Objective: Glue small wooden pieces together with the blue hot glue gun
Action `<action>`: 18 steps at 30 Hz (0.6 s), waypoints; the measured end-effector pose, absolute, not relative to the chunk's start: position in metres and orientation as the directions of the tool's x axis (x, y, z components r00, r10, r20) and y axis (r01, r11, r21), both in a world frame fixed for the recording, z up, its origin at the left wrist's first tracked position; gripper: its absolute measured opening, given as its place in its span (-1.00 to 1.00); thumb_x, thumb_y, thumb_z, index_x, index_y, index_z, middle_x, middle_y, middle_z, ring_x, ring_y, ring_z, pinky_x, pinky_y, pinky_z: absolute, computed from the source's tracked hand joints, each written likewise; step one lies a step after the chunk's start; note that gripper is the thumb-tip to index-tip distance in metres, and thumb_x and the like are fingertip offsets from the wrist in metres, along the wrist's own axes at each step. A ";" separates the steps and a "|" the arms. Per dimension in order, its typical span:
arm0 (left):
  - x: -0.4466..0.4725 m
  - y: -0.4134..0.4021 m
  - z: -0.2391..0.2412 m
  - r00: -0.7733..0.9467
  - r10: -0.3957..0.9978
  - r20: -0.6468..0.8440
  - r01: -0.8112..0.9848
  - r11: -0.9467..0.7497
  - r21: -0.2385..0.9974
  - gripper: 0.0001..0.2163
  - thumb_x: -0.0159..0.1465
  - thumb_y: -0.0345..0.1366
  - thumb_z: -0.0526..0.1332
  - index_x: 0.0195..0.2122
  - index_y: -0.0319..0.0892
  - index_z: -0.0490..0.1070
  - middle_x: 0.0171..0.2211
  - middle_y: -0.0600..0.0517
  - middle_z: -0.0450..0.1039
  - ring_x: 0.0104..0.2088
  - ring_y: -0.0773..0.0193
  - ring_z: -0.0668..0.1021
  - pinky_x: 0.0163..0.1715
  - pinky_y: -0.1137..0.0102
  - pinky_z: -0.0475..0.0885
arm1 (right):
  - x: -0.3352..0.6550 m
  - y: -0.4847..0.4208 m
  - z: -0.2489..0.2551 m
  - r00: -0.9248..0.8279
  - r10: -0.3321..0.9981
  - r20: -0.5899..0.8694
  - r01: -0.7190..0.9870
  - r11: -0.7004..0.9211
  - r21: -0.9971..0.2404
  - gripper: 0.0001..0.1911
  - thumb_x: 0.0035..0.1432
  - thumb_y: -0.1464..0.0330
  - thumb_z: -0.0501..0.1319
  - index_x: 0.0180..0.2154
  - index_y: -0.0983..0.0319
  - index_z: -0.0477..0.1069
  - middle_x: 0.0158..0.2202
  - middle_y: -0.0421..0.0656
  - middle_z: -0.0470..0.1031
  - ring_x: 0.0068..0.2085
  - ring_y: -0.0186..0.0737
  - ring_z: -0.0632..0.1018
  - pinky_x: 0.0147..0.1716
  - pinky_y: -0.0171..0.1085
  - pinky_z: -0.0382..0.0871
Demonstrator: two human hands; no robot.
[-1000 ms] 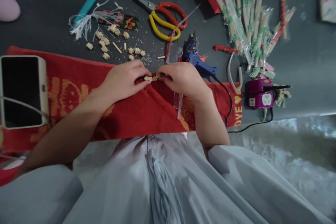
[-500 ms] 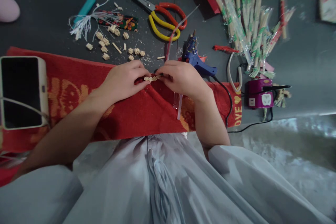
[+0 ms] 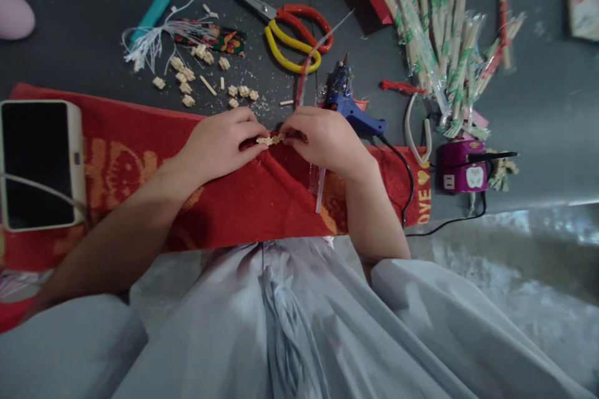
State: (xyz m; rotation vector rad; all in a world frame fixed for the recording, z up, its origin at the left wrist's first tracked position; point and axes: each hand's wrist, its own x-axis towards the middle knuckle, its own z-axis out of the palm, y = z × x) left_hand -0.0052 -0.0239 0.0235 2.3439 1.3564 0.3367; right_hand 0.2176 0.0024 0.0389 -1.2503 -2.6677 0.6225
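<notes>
Between my two hands lies a small strip of pale, knobbly pieces (image 3: pixel 270 140), low over the red towel (image 3: pixel 262 199). My left hand (image 3: pixel 227 142) pinches its left end between thumb and fingers. At the other end, the closed fingertips of my right hand (image 3: pixel 325 137) grip it too. Just beyond my right hand is a blue glue gun (image 3: pixel 349 106), its nozzle pointing away from me. A clear glue stick (image 3: pixel 321 190) lies on the towel below my right hand. Several loose pale pieces (image 3: pixel 186 78) are scattered past my left hand.
Scissors (image 3: pixel 294 37) with red and yellow handles lie farther back. A phone-like device (image 3: pixel 40 165) rests on the towel at left. Wrapped sticks (image 3: pixel 442 43) are heaped at back right, near a purple power socket (image 3: pixel 463 165). The glue gun's black cord (image 3: pixel 407 174) runs along the right.
My right fingertips have shifted very slightly at the strip's right end. My left hand and the things on the table look the same.
</notes>
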 end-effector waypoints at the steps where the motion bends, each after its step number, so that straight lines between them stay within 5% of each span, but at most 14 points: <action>1: -0.005 -0.024 0.023 0.498 0.867 0.001 0.768 -0.442 0.462 -0.68 0.39 -0.13 0.11 -0.03 -0.13 0.59 -0.11 -0.07 0.52 -0.10 0.13 0.57 -0.12 0.29 0.45 | 0.217 0.002 0.039 -0.651 0.757 -0.055 0.703 0.573 -0.421 -0.74 0.22 0.50 0.12 -0.15 0.25 0.56 -0.18 -0.05 0.56 -0.13 -0.12 0.52 -0.18 -0.23 0.31; 18: -0.004 -0.024 0.026 0.504 0.864 -0.009 0.780 -0.451 0.434 -0.68 0.38 -0.14 0.12 -0.03 -0.14 0.59 -0.11 -0.07 0.53 -0.12 0.14 0.57 -0.16 0.32 0.44 | 0.221 0.002 0.039 -0.629 0.777 -0.017 0.706 0.562 -0.430 -0.71 0.23 0.47 0.13 -0.08 0.24 0.56 -0.18 -0.04 0.58 -0.14 -0.11 0.52 -0.17 -0.22 0.32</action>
